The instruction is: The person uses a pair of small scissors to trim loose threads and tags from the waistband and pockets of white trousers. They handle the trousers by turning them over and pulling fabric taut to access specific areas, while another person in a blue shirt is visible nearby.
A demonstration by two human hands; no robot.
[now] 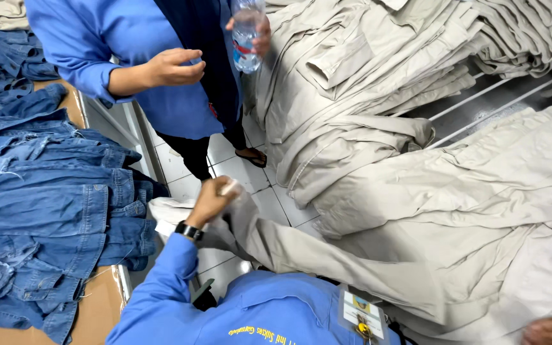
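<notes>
- My blue sleeve [161,287] lies nearest; a black watch [188,230] circles the wrist.
- My left hand [215,198] is closed, pinching a fold of the beige garment [365,262], which trails rightward onto the beige pile [480,185].
- My right hand [551,332] shows only partly at the bottom edge; I cannot tell its grip.
- A co-worker's hand [260,32] holds a clear bottle [246,38].
- Denim [39,204] is stacked on the table [100,306], left.

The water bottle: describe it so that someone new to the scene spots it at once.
Start at the big heap of beige clothes on the right and go to its upper left edge. There a co-worker in a blue shirt holds a clear plastic bottle upright in one hand. It is the only see-through thing among all the cloth.
</notes>
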